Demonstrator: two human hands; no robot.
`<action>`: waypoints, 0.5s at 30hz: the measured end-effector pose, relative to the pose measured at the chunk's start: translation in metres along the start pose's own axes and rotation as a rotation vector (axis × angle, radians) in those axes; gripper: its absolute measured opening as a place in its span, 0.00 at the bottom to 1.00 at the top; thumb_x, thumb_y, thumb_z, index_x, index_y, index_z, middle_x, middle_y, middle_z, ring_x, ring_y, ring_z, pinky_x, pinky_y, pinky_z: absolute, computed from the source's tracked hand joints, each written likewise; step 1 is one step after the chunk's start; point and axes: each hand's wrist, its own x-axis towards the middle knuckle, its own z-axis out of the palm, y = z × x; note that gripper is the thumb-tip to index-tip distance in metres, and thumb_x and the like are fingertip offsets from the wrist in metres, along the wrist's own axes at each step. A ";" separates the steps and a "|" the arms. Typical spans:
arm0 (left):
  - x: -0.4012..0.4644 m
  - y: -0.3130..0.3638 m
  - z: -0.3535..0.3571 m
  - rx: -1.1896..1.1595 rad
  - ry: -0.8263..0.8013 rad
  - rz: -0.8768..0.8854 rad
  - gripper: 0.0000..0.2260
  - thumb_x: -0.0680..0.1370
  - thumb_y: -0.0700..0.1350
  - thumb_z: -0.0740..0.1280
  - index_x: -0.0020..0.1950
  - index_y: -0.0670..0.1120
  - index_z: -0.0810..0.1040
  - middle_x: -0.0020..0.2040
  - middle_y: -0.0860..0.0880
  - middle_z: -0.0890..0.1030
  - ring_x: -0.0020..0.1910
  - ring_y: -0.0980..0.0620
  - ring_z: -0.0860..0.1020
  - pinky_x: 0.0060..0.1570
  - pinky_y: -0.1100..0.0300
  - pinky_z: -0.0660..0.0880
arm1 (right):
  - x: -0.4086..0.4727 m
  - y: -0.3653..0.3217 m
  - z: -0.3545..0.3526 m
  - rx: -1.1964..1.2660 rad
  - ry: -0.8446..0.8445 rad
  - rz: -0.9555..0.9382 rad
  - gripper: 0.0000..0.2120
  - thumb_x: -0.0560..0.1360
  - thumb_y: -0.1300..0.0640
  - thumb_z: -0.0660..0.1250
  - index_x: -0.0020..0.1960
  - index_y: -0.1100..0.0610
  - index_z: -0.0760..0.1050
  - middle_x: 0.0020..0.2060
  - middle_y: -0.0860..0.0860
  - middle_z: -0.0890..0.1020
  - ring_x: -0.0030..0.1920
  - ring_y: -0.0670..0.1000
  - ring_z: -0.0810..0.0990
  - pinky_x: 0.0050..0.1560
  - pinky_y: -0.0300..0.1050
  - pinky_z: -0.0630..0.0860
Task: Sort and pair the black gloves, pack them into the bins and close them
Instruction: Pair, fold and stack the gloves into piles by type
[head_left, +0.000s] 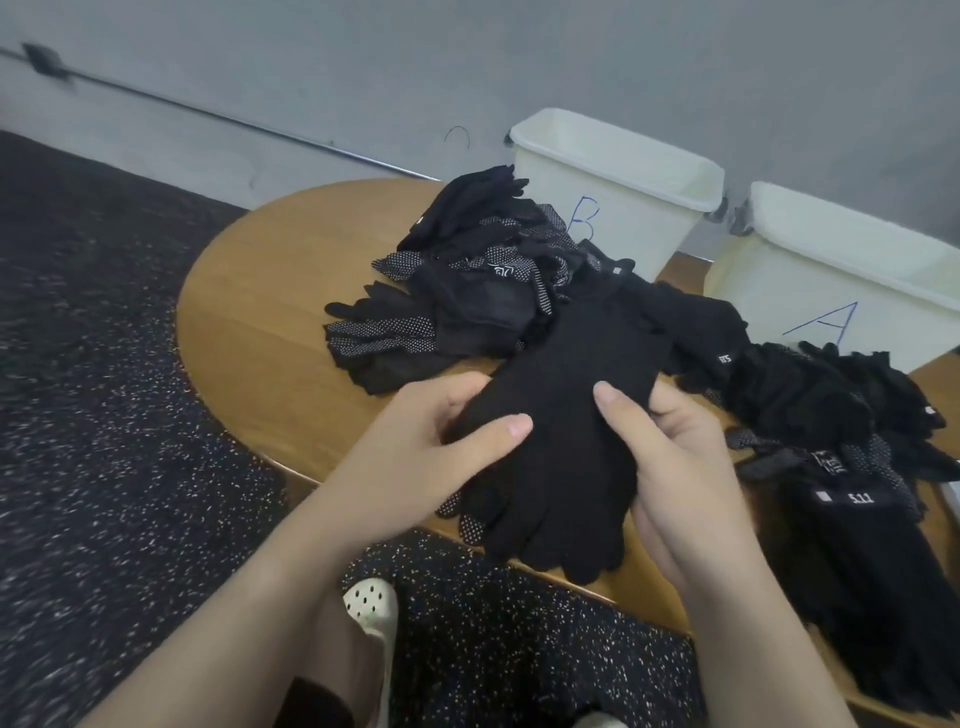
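Left hand (431, 447): grips the near left edge of a plain black knit glove (566, 415), thumb on top, fingers curled underneath.
Right hand (670, 457): holds the same glove from its right side, thumb lying across the top, palm cupping the edge.
Held glove: lifted over the near rim of the round wooden worktop (260, 312), cuff pointing away, finger ends hanging toward the person; a dotted glove (457, 506) peeks out beneath it.
Far pile (467, 275): plain and white-dotted black gloves heaped in the middle of the worktop, just beside bin B.
Right pile (841, 467): more black gloves, some with small white labels, spread along the right side in front of bin A.
Bin B (618, 208): white, uncovered, standing at the back; its contents cannot be made out.
Bin A (841, 280): white, uncovered, right of bin B; inside not visible.
Floor (104, 415): dark speckled surface; a pale perforated shoe (371, 605) below the worktop edge.
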 end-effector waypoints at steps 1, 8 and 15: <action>0.002 -0.005 -0.002 0.040 0.017 -0.024 0.10 0.83 0.48 0.68 0.48 0.42 0.81 0.39 0.46 0.83 0.38 0.50 0.81 0.41 0.51 0.79 | 0.004 0.005 0.002 -0.006 -0.014 0.028 0.08 0.79 0.55 0.69 0.53 0.53 0.86 0.52 0.56 0.88 0.52 0.55 0.86 0.51 0.48 0.83; 0.016 -0.021 -0.015 -0.001 0.187 -0.183 0.06 0.82 0.38 0.69 0.46 0.43 0.84 0.38 0.46 0.86 0.30 0.49 0.81 0.30 0.58 0.78 | 0.033 0.030 0.010 -0.073 -0.028 0.069 0.11 0.82 0.61 0.67 0.54 0.49 0.86 0.53 0.52 0.88 0.54 0.54 0.87 0.49 0.44 0.83; 0.020 -0.024 -0.019 0.040 0.232 -0.187 0.06 0.82 0.40 0.68 0.48 0.44 0.84 0.38 0.47 0.86 0.30 0.50 0.82 0.32 0.57 0.79 | 0.049 0.038 0.012 -0.159 -0.016 0.065 0.08 0.79 0.55 0.69 0.55 0.50 0.85 0.53 0.51 0.88 0.56 0.54 0.86 0.58 0.54 0.82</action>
